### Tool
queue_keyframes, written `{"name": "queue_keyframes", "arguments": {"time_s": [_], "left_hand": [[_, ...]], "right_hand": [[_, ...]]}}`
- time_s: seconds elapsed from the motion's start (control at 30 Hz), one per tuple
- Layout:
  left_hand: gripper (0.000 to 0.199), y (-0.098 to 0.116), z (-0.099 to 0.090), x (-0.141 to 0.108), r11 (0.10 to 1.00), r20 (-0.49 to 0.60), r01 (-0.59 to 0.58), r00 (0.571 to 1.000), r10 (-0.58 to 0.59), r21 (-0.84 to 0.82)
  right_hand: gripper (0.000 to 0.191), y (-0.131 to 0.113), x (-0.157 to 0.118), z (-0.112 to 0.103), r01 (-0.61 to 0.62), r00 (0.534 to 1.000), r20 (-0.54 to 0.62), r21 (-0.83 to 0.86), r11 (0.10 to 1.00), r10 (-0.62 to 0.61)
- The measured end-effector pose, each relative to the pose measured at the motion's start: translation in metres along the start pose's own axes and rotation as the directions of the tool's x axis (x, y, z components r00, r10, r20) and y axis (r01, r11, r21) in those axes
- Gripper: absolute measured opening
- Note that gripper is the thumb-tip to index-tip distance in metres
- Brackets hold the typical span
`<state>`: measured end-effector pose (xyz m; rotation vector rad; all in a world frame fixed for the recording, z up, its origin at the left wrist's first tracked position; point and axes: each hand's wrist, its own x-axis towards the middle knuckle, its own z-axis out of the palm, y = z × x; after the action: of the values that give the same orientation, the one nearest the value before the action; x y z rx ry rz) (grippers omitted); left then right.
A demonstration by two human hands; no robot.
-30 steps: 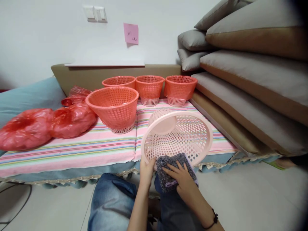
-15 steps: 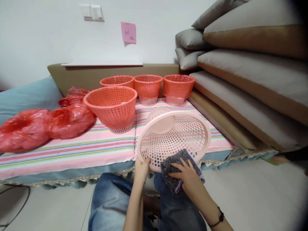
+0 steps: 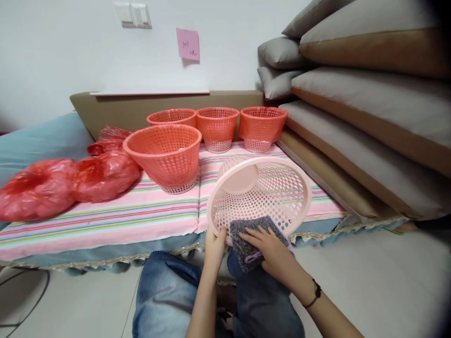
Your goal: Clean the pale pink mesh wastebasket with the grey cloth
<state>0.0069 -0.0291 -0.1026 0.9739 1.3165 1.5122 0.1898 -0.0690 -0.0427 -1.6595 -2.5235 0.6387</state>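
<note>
A pale pink plastic basket [image 3: 243, 180] lies tipped on its side at the bench's front edge, its mouth facing me. My left hand [image 3: 215, 241] grips the lower left of its rim, thumb on the inner side. Over the lower front rim is a folded dark grey cloth [image 3: 243, 253] with purple edging. My right hand [image 3: 266, 244] holds the cloth against the rim, fingers spread across its top; the thumb is hidden.
Behind stand several baskets wrapped in red plastic, the nearest being a red-lined basket [image 3: 167, 162]. Red plastic bags [image 3: 105, 176] lie at left. Stacked grey-brown cushions [image 3: 362, 126] rise at right. A striped cloth [image 3: 105, 225] covers the bench.
My right hand and the cloth have slid left along the basket's rim. The basket and my left hand have shifted slightly to the right.
</note>
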Motion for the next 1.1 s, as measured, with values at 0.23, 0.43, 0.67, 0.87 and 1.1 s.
{"name": "queue_keyframes", "arguments": {"time_s": [0.23, 0.43, 0.67, 0.87, 1.1], "left_hand": [[0.046, -0.004, 0.001, 0.0, 0.999, -0.011, 0.017, 1.0, -0.017, -0.028], [0.055, 0.003, 0.003, -0.003, 0.999, 0.006, -0.002, 1.0, 0.003, -0.054], [0.06, -0.005, -0.002, 0.002, 0.993, 0.048, 0.047, 0.998, -0.041, -0.111], [0.049, 0.002, 0.001, 0.001, 0.997, 0.004, 0.025, 1.0, -0.025, -0.074], [0.048, -0.005, 0.002, 0.0, 0.997, -0.026, 0.038, 0.999, -0.039, -0.06]], "right_hand": [[0.081, 0.017, 0.051, -0.032, 0.198, 0.919, -0.385, 0.258, 0.946, -0.088], [0.067, 0.023, 0.151, -0.043, -0.132, 0.844, -0.529, -0.052, 0.99, 0.085], [0.06, 0.032, 0.198, 0.02, -0.217, 0.933, -0.309, -0.07, 0.974, 0.186], [0.056, 0.043, 0.204, 0.015, -0.191, 0.957, -0.234, -0.06, 0.98, 0.172], [0.057, 0.033, 0.182, 0.006, -0.141, 0.97, -0.206, -0.039, 0.989, 0.13]]}}
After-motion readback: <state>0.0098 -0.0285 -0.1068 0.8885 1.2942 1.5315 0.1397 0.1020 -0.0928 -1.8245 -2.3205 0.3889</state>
